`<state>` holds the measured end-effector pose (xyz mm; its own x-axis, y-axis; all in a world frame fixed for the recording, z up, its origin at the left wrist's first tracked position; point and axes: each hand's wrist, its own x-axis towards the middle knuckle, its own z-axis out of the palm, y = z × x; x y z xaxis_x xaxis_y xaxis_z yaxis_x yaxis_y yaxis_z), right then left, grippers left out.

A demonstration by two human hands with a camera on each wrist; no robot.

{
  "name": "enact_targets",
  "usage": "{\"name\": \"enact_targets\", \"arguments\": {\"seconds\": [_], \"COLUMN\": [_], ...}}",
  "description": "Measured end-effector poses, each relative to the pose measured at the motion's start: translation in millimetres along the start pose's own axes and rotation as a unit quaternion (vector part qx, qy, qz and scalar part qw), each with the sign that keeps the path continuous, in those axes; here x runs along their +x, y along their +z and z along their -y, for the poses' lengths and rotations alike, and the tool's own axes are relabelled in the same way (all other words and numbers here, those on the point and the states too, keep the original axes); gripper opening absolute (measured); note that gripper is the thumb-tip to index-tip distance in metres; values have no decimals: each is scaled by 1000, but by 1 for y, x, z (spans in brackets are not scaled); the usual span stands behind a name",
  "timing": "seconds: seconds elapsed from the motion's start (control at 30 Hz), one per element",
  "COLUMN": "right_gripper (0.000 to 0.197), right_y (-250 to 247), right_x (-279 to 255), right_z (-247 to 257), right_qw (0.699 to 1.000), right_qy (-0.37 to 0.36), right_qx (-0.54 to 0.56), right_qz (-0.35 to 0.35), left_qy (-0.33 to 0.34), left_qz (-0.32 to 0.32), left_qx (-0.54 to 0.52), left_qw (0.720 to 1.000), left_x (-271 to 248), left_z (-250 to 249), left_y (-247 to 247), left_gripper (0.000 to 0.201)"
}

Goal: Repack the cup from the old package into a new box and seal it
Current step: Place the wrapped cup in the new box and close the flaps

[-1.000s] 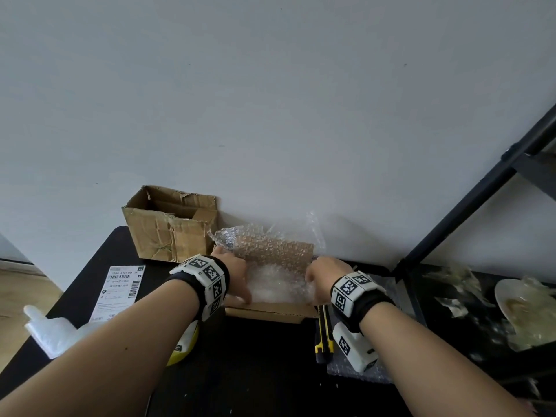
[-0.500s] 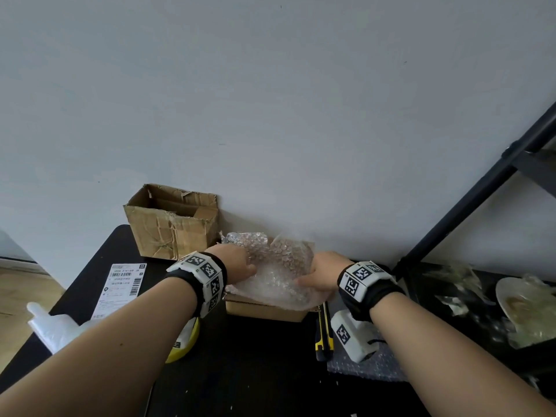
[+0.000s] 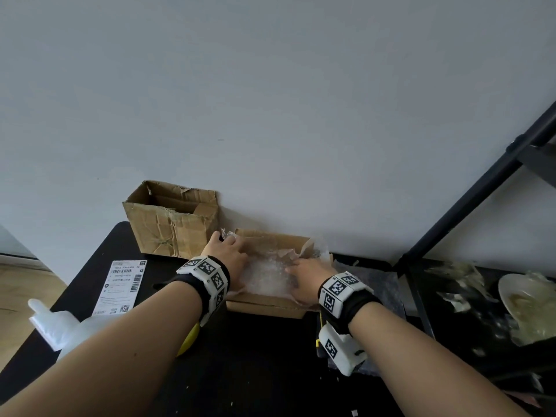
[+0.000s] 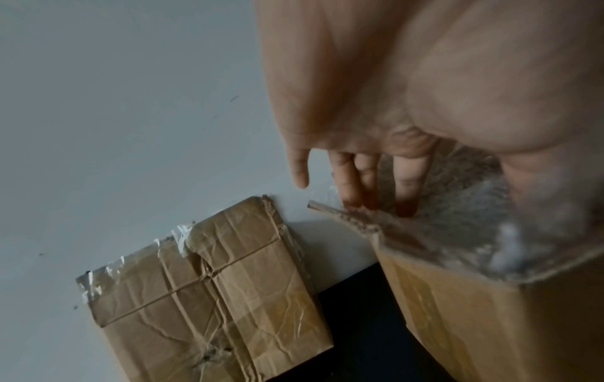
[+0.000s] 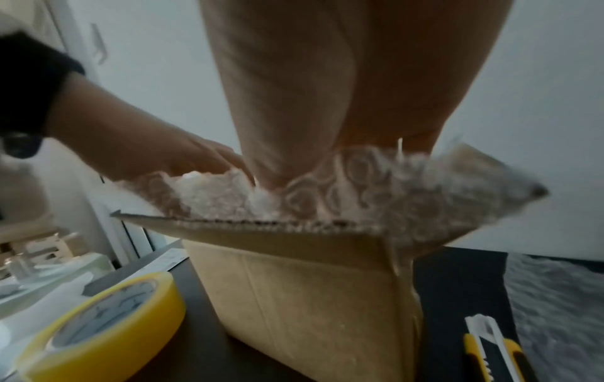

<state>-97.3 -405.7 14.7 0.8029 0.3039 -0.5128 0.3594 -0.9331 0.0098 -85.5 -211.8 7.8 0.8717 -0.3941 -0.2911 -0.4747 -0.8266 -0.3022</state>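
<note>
Both hands press into the bubble wrap (image 3: 266, 276) filling the new box (image 3: 267, 307) – left hand (image 3: 226, 260) fingers straight, spread; right hand (image 3: 310, 279) flat, fingertips buried. The cup is hidden, so its axis can't be told. The old box (image 3: 173, 225) stands just left; the shipping label (image 3: 123, 285) writing is unreadable.

We see a new box (image 3: 264, 305) of plain brown corrugated cardboard, matt, its cut edge showing the fluting. Inside it lies clear plastic bubble wrap (image 3: 267, 276), faintly shiny and knobbly. The old box (image 3: 171, 228) is creased, crumpled cardboard with torn glossy tape remnants. The desk (image 3: 255, 365) looks smooth, black and matt. The tape roll (image 5: 108, 328) is yellow and slightly glossy; the utility knife (image 5: 490, 354) has a yellow-and-black plastic casing. The label (image 3: 123, 285) is white printed paper.
</note>
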Motion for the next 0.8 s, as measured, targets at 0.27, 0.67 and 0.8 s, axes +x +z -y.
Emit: {"name": "enact_targets", "arguments": {"seconds": [0.27,0.67,0.8], "right_gripper": [55,32,38], "right_y": [-2,-11,-11], "right_x": [10,19,17], "right_z": [0,3,-5], "right_qw": [1000,999,991], "right_qy": [3,18,63], "right_qx": [19,-28,-110], "right_qz": [-18,-11,-40], "left_qy": [31,64,67], "left_qz": [-26,30,55], "left_qx": [-124,-145,-142], "left_qw": [991,987,986], "left_x": [3,31,37], "left_z": [-6,-3,2], "left_y": [-6,7,4], "left_gripper": [58,84,73]}}
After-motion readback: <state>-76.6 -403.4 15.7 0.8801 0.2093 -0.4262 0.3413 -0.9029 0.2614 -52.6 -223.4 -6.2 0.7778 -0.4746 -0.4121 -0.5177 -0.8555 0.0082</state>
